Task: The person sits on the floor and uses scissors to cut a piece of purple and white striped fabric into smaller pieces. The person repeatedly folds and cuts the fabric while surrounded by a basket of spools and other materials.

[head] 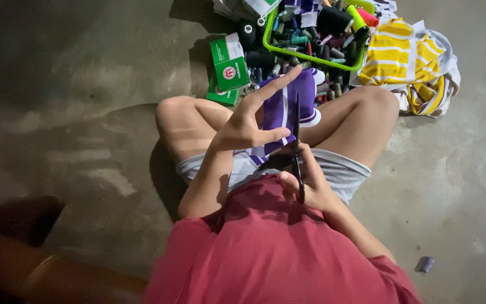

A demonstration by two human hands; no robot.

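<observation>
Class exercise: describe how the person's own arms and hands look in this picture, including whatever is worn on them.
Both forearms are bare. The left hand and right hand wear no gloves, and no rings or watch are visible. The short red shirt sleeves end above the elbows.

green-and-white boxes [229,66] | stacked on floor | left of green basket [271,45]

A red short-sleeved shirt [277,247] fills the lower middle of the frame — above it, light grey shorts [341,171] with fine stripes — arms and legs bare.
</observation>
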